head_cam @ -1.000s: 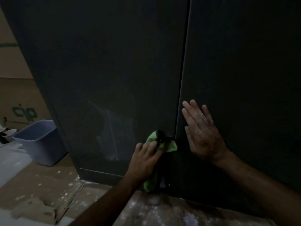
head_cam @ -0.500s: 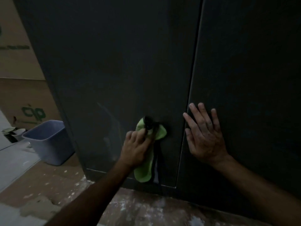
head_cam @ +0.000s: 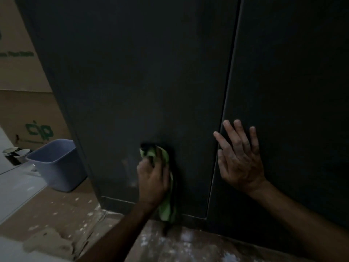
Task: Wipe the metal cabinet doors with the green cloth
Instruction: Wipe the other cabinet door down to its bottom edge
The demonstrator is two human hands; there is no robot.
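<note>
With the left hand (head_cam: 153,178) gripping the cloth (head_cam: 166,205) low on the left door (head_cam: 141,82) and the right hand (head_cam: 239,159) flat, fingers spread, on the right door (head_cam: 292,82), the hanging tail may drag on the dusty floor (head_cam: 56,214).

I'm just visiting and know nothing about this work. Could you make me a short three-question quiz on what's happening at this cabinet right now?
1. True or false: the right hand is wiping with the cloth.
2. Multiple choice: where does the green cloth sit? A) on the floor B) against the left door, gripped by the left hand C) in the bin
3. Fill in: the right hand lies flat, fingers spread, on the ____ door.

Key:
1. False; the right hand only presses flat on the door, holding nothing.
2. B
3. right
</note>
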